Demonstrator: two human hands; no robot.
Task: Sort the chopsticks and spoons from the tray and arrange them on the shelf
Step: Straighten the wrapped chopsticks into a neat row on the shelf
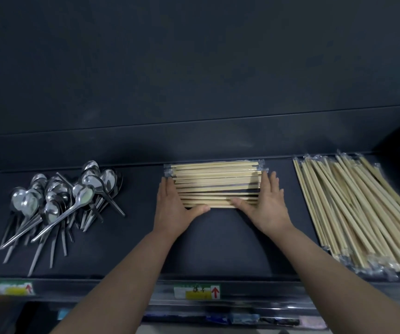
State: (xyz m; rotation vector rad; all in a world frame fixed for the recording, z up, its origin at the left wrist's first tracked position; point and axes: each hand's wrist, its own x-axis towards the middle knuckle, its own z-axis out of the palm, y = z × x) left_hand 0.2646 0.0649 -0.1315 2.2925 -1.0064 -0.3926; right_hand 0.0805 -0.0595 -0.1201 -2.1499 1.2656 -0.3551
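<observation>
1. We are working at the shelf (pixel 218 244). The centre stack of chopsticks (pixel 215 182) is lying crosswise toward the back, its sticks running from 9 to 3 o'clock.
2. Our left hand (pixel 172 210) is pressing flat on the stack's 9 o'clock end, and our right hand (pixel 268 208) on its 3 o'clock end. The fingers (pixel 270 186) of both hands are lying straight and close together, gripping nothing. The thumbs (pixel 202 209) are bearing on the 6 o'clock edge.
3. We are judging this step to be squaring the stack by evening its ends.
4. The sticks are looking light and stiff, and each is sleeved in clear film, so we are expecting them to slide over one another. We are advising a hold at both ends with flat palms, because a pinch at the middle would likely let the stack fan out.
5. The heap of spoons (pixel 59 201) is lying at 9 o'clock, well apart from the stack. The spoons are appearing rigid, smooth and heavier, and the handles are offering the surest hold.
6. The second pile of chopsticks (pixel 353 213) is lying at 3 o'clock, running from 12 to 6 o'clock.
7. A label (pixel 197 292) is showing on the shelf lip at 6 o'clock. The tray is not showing.
</observation>
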